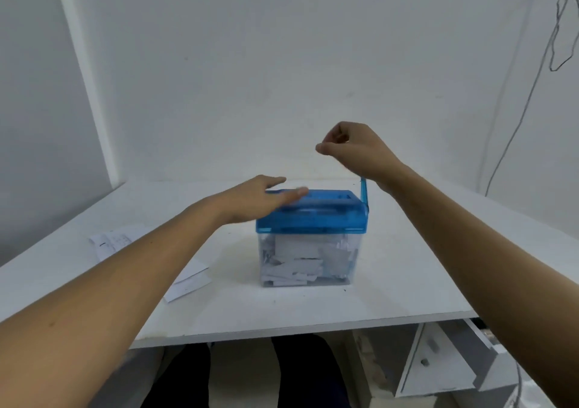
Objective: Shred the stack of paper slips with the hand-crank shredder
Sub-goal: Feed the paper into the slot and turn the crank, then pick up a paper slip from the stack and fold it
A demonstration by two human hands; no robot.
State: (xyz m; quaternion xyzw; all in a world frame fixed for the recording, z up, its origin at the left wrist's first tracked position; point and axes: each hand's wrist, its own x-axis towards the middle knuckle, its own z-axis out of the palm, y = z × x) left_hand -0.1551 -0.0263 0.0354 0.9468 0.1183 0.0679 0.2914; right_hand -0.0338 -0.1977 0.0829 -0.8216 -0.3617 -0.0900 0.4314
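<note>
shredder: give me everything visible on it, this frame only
The shredder is a small box that stands upright near the middle of the white table. It has a translucent blue plastic lid and a clear bin below, which holds many white paper pieces. A blue crank arm points up at the lid's right end. The left hand lies flat, fingers spread, over the lid's left end. The right hand, loosely closed, is above the crank; any grip is hidden.

1 head-worn wide-angle view, forward and down, close over the white table [391, 282].
</note>
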